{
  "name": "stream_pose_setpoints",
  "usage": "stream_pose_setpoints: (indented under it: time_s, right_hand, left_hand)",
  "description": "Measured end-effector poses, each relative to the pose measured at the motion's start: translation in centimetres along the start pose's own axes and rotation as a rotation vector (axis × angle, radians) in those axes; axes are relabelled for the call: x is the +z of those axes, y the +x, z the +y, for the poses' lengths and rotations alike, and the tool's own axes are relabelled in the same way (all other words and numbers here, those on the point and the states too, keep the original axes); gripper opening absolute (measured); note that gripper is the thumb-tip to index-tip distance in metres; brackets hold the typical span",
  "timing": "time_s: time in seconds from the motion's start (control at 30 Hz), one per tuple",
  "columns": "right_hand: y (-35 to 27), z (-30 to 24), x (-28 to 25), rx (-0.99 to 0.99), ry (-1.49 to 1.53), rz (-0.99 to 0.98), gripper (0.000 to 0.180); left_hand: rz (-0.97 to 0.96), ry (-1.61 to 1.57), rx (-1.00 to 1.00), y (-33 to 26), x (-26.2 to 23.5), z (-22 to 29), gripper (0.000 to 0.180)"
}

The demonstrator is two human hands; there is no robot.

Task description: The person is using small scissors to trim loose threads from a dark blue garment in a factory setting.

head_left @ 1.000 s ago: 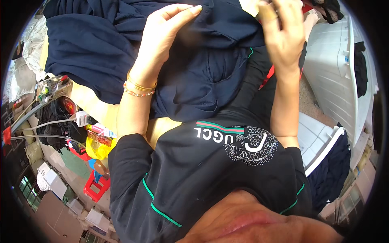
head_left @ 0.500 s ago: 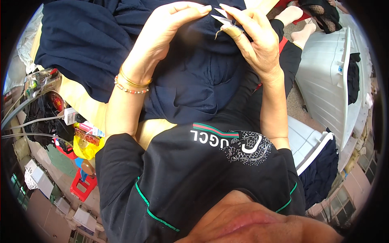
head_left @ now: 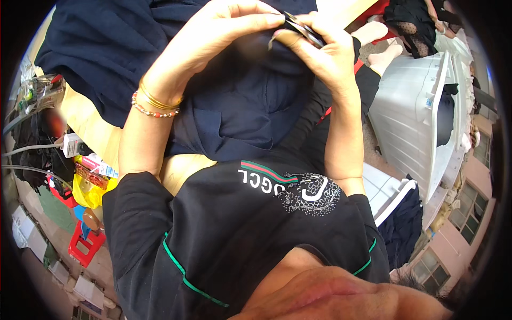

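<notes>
My right hand (head_left: 333, 56) is closed around small thread snips (head_left: 312, 36), their blades angled toward my left hand. A short strand or pale strip shows at the right thumb tip. Close by, my left hand (head_left: 216, 34) pinches with thumb and fingers right at the blade end; what it grips is too small and dark to tell. Gold bangles and a beaded bracelet (head_left: 154, 112) circle the left wrist. Below and behind both hands a large navy cloth (head_left: 101, 58) lies in folds over the pale wooden table (head_left: 96, 120) and hangs toward my lap.
On the right stand a grey-white plastic bin (head_left: 402, 104) and a lower white container (head_left: 376, 184) with dark cloth beside it. Another person's arm (head_left: 434, 18) shows at the upper right. At left are cables, a yellow bag (head_left: 88, 193) and a red stool (head_left: 88, 248).
My hands have come together: the left thumb and fingers now meet the snips' end. The snips have turned and their blades look dark rather than bright. The whole view has shifted slightly.
</notes>
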State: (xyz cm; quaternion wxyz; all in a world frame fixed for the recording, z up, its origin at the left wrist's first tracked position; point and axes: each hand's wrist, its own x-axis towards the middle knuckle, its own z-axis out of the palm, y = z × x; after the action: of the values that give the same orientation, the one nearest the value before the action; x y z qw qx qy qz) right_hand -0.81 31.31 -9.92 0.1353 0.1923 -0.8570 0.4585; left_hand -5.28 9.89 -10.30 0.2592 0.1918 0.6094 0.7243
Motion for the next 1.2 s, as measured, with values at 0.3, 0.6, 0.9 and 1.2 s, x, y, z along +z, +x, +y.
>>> stream_pose_setpoints:
  time_s: [0.3, 0.6, 0.9, 1.2]
  right_hand:
    - [1.3, 1.7, -1.9, 0.057, 0.107, 0.156, 0.016]
    - [2.3, -0.6, 0.4, -0.196, -0.219, 0.056, 0.036]
    - [2.7, 0.3, 1.6, -0.233, -0.186, 0.074, 0.030]
    - [0.2, 0.2, -0.7, -0.143, 0.000, 0.179, 0.029]
  left_hand:
    - [0.049, 0.147, 0.051, -0.3, -4.3, -0.2, 0.027]
    - [0.111, 0.061, 0.034, -0.1, -3.9, 0.2, 0.028]
    - [0.112, 0.099, 0.022, -0.5, -4.6, -0.4, 0.028]
    - [-0.073, 0.483, 0.029, -1.6, -1.3, 4.3, 0.018]
